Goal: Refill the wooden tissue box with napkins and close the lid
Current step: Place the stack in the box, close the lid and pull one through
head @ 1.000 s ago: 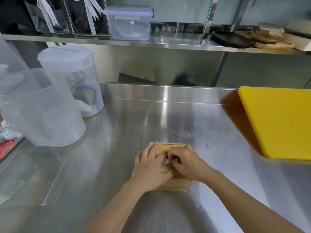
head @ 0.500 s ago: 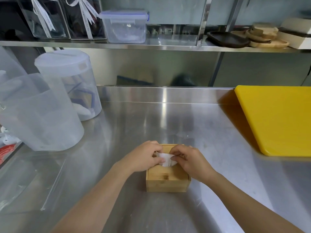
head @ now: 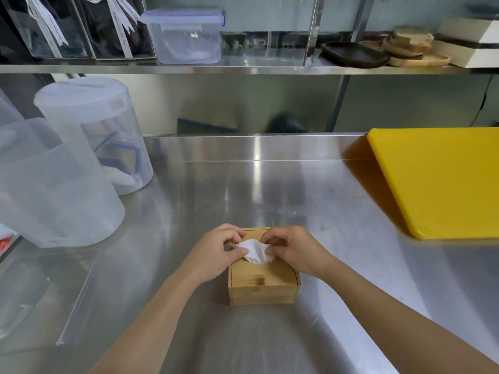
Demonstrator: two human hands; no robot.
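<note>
Both hands, left [head: 216,252] and right [head: 294,251], pinch a white paper napkin [head: 255,251] protruding from the small square wooden tissue box [head: 263,283] on the steel worktop [head: 270,184], where a hard tug could tear it

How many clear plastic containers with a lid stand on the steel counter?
2, both at the left: a round tub at the back and a bigger jug in front of it. More may be hidden beyond the left edge.

I see my left hand [head: 216,255] and right hand [head: 294,251] pinching a white napkin [head: 255,252] atop the closed square wooden tissue box [head: 263,284].
</note>
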